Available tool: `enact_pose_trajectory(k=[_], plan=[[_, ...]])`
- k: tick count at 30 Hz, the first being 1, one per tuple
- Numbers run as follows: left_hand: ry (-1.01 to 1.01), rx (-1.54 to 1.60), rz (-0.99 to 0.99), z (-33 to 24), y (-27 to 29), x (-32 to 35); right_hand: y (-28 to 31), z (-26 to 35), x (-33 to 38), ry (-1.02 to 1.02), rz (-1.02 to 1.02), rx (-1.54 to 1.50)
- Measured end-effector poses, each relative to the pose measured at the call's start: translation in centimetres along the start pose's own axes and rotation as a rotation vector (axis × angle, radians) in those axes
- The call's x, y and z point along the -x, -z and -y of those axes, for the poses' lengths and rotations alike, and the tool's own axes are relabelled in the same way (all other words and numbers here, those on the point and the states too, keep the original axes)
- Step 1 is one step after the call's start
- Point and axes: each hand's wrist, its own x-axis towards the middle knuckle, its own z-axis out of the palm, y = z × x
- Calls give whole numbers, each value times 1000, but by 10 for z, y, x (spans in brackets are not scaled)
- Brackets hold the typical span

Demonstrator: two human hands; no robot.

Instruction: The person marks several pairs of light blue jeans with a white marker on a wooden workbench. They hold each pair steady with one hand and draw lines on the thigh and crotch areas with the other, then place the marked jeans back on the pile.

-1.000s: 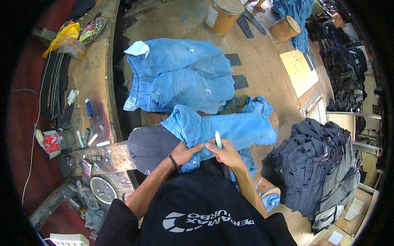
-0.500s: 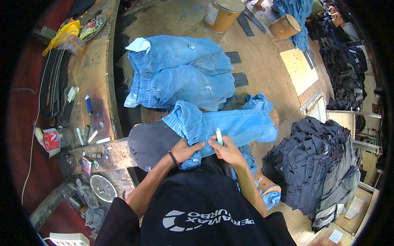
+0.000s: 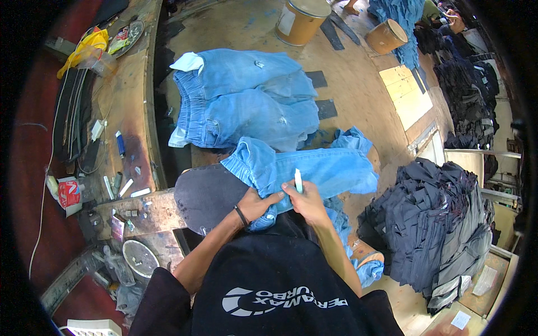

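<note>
Pinching a white chalk stick (image 3: 298, 181) in closed fingers, right hand (image 3: 307, 203) rests on light blue jeans (image 3: 314, 171). Left hand (image 3: 259, 203) grips the denim edge over a dark pad (image 3: 204, 193).

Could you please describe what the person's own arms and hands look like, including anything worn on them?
Both forearms are bare, entering from the lower edge. The left hand has a thin dark band around its wrist; the right hand wears nothing that shows. Neither hand is gloved. Loose black short sleeves cover the upper arms, part of a black shirt with a white printed mark on the front.
</note>
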Motion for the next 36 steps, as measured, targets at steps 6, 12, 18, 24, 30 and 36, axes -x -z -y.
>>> enact_pose_trajectory(k=[6,12,18,24,30,36], plan=[[62,33,15,-2,3,2,-1,4,1,-106,0,-237],[36,-8,13,-2,4,1,-4,3,5,51,3,105],[206,88,18,-10,11,12,1,3,8,-60,74,-161],[270,56,24,-20,10,9,-3,-3,-2,-2,66,55],[409,229,-113,-17,10,22,0,-4,3,-76,72,-255],[291,126,6,-8,13,5,11,7,5,-107,187,-1]])
